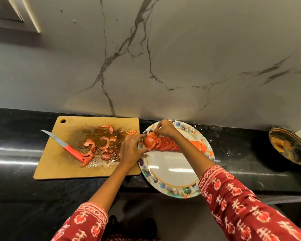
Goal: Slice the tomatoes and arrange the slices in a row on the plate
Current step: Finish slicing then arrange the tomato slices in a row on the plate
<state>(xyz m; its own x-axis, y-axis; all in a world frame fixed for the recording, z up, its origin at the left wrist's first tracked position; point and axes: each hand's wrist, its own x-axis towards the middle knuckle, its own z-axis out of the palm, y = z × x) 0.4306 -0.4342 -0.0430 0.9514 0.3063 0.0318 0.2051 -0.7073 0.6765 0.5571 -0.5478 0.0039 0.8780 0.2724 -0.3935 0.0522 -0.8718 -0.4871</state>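
Observation:
A row of red tomato slices (165, 144) lies across the far half of the flower-rimmed white plate (170, 171). My left hand (131, 150) and my right hand (165, 128) meet at the row's left end, where their fingertips pinch the end slice (149, 140) from both sides. Tomato scraps (102, 145) and juice lie on the wooden cutting board (59, 164) to the left. The red-handled knife (66, 146) rests on that board, out of both hands.
The board and plate sit on a black stone counter (250, 153) against a marble wall. A dark round dish (288, 145) leans at the far right. The plate's near edge overhangs the counter front.

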